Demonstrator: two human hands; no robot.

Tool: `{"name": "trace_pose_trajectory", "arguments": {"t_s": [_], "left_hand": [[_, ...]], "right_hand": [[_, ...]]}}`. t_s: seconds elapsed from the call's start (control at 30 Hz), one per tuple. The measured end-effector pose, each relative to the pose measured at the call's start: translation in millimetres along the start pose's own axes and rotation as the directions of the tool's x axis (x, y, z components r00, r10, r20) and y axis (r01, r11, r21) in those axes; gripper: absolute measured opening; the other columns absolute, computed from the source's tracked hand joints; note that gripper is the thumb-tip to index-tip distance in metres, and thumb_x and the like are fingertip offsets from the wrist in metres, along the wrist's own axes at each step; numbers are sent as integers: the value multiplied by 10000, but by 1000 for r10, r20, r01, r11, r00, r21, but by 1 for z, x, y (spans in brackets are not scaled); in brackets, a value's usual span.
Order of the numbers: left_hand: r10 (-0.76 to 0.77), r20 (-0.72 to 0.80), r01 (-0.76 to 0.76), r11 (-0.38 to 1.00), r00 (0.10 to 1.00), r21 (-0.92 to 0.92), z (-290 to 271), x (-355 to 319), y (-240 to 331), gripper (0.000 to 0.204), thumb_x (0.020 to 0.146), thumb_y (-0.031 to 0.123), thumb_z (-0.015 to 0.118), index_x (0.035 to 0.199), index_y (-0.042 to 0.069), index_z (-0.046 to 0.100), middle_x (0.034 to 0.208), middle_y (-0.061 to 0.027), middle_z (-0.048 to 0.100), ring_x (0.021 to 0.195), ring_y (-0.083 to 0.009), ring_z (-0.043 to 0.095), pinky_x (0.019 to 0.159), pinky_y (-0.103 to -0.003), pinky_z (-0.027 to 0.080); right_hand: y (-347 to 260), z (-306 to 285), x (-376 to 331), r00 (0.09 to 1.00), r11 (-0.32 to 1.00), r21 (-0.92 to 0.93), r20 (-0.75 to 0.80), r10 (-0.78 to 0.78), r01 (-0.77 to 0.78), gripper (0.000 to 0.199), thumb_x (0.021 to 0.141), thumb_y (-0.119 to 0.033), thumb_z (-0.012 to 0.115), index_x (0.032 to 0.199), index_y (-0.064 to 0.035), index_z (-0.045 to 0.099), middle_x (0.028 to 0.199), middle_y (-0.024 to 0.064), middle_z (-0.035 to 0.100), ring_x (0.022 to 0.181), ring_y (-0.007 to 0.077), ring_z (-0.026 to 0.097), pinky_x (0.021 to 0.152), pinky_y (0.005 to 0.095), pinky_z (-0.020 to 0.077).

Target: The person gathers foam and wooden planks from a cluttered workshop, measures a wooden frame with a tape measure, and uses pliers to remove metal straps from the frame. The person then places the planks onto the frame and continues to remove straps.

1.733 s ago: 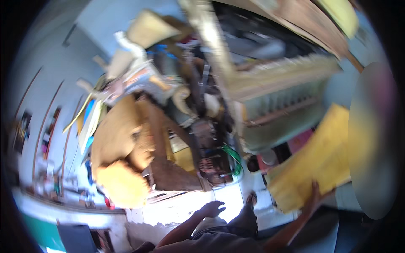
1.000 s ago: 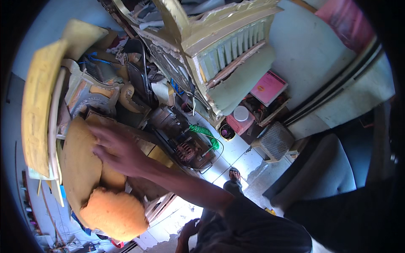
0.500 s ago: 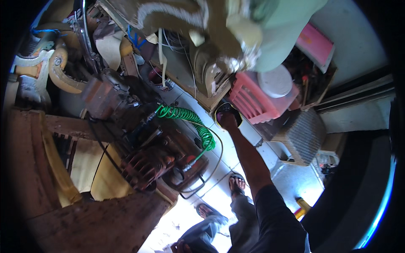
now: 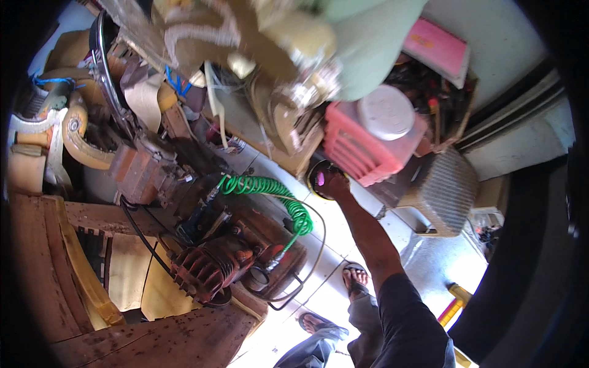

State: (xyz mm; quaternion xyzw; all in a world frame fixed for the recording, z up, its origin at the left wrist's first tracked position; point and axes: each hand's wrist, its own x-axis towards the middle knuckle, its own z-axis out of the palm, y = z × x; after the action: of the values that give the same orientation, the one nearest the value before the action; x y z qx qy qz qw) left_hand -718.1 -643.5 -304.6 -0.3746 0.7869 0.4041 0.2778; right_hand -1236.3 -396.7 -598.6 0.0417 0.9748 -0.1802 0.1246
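Note:
My right arm stretches down to the tiled floor, and my right hand (image 4: 335, 184) is inside the mouth of a round, dark container (image 4: 311, 189) with a yellowish rim. The fingers are curled in, at a small bright pink thing (image 4: 320, 179) whose kind I cannot make out. Most of the container's inside is hidden by the hand and shadow. Right beside it stands a pink slatted plastic basket (image 4: 351, 147) with a round white lidded tub (image 4: 386, 113) on top. My left hand is out of the picture.
A rusty air compressor (image 4: 211, 267) with a coiled green hose (image 4: 264, 187) stands left of my feet. Carved wooden furniture parts (image 4: 86, 135) crowd the left side. A woven-pattern stool (image 4: 445, 190) stands at the right, near a yellow-handled tool (image 4: 454, 306). A pale, blurred bulk hangs overhead.
The view has shifted slightly. My right hand stays in the container, turned a little, and the pink thing shows more plainly at its fingers. Something hand-like at the lower edge has left the picture.

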Motion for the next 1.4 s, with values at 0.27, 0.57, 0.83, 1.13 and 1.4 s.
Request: {"name": "trace_pose_trajectory", "arguments": {"t_s": [0.27,0.57,0.83,1.13,1.4], "left_hand": [[110,-28,-114,971,993,-211,-25,-74,38,413,1110,364,453,1359,66,595,1298,-134,631,1160,-243,618,958,-375,538],[325,246,-191,874,913,-447,-54,-133,21,331,1115,349,461,1195,73,624,1013,-42,654,920,-137,608,806,-307,529],[330,360,-152,884,873,-443,-106,-245,136,317,1080,350,562,1288,112,581,1064,-79,671,960,-178,687,765,-318,588],[427,812,-429,869,398,-247,-79,-361,192,300,1003,323,715,1111,96,551,814,-39,620,624,-120,600,468,-268,495],[344,915,-496,845,213,-202,-1,-499,210,222,990,336,734,962,138,639,685,115,452,522,6,368,445,-193,283]], "right_hand": [[-72,-125,-312,931,796,592,348,-111,-127,563,943,-510,688,1373,-165,573,1083,156,708,948,343,713,830,467,567],[-162,-304,-605,895,435,803,446,14,-407,546,982,-477,663,1358,-99,549,1056,166,693,882,273,702,749,417,564],[-190,-434,-708,860,292,809,465,211,-509,537,1016,-448,642,1345,-41,527,1032,174,681,823,210,691,677,373,562],[-127,-523,-841,963,292,929,169,211,-228,668,946,-485,746,1394,-37,533,1144,149,671,997,207,679,773,336,594],[-14,-507,-1005,860,445,872,-57,507,-205,440,947,-302,695,1290,-40,609,1093,170,708,1006,257,686,876,379,532]]}}
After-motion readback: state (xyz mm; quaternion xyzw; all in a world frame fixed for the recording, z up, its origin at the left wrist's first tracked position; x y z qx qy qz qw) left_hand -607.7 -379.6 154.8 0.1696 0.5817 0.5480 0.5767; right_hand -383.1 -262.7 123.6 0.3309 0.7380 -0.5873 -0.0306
